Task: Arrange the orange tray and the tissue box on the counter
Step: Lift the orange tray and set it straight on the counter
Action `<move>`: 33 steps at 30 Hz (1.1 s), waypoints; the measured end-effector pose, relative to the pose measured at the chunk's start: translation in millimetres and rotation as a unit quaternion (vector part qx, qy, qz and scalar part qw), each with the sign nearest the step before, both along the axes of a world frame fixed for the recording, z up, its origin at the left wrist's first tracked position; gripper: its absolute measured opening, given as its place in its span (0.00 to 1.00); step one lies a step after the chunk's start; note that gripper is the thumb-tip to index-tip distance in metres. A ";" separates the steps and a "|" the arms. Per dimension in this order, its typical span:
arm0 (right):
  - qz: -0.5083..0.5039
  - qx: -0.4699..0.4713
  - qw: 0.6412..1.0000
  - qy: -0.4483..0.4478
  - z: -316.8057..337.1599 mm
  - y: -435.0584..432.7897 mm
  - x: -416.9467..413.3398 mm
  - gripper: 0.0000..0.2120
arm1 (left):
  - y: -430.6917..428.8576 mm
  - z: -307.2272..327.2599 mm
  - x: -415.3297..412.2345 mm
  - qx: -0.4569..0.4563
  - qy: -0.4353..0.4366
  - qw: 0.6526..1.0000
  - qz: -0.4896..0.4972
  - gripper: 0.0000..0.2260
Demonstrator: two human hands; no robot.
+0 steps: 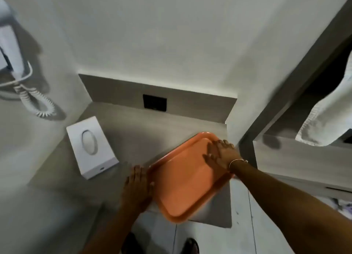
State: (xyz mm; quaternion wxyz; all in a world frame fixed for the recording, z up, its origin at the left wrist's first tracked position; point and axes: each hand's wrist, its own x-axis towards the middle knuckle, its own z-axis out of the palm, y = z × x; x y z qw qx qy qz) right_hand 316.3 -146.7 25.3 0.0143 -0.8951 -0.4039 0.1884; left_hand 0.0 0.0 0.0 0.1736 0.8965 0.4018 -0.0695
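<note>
**A:** ok so what's closest to the camera here?

**B:** Down at 6 o'clock you get the tiled floor (209,240) and the toes of two dark shoes (190,246). Just above that, both bare forearms reach up to the orange tray (182,185), which sits at an angle on the near right part of the grey desk (62,177), its near corner hanging out past the desk edge over the floor.

**A:** hands gripping it or what?

**B:** Not really gripping. The left hand (137,187) is at the tray's 9 o'clock side, fingers (136,171) stretched out flat on the desk, thumb side pressed against the rim. The right hand (221,154) is at the tray's 1 o'clock end, lying palm-down with fingers spread wide on the tray's inside surface, holding nothing. There's a thin bracelet (238,161) on that wrist.

**A:** and the tissue box?

**B:** The white tissue box (91,146) is at roughly 10 o'clock from the tray, well apart from it, lying flat near the desk's left edge with its oval opening facing up. Nobody's touching it.

**A:** anything behind?

**B:** At 12 o'clock, a dark square wall plate (154,103) in the grey backsplash. Far off at 9 o'clock, a wall-mounted hair dryer (11,44) with a coiled cord (38,103). At 3 o'clock, a white towel (327,111) hangs in a dark-framed niche.
</note>
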 end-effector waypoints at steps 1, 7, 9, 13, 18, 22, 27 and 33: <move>-0.023 0.009 1.000 0.019 -4.2 -4.3 4.8 0.36 | -13.5 -4.9 -0.5 -0.032 0.016 0.999 0.030 0.31; -0.016 -0.041 0.999 0.024 -31.0 -18.5 17.5 0.38 | -71.9 -19.7 7.5 -0.148 -0.001 0.980 0.132 0.33; -0.039 -0.033 0.998 0.023 -33.5 -16.0 19.3 0.40 | -78.5 -17.8 14.9 -0.169 -0.009 0.974 0.152 0.33; -0.092 0.000 0.995 0.049 -34.6 -11.1 22.6 0.40 | -83.0 -15.3 25.6 -0.206 -0.040 0.956 0.204 0.33; -0.108 0.012 0.990 0.089 -35.8 -10.9 28.6 0.36 | -87.0 -9.8 36.2 -0.230 -0.049 0.942 0.240 0.33; -0.125 0.058 0.982 0.129 -30.7 -13.1 32.2 0.24 | -83.3 -8.0 38.2 -0.238 -0.081 0.933 0.258 0.31; -0.185 0.103 0.954 0.212 -17.4 -12.5 34.2 0.18 | -68.5 -8.9 27.6 -0.253 -0.145 0.919 0.265 0.26; -0.228 0.115 0.925 0.282 -1.0 -15.3 34.1 0.18 | -9.1 -5.6 22.2 -0.265 -0.185 0.903 0.282 0.20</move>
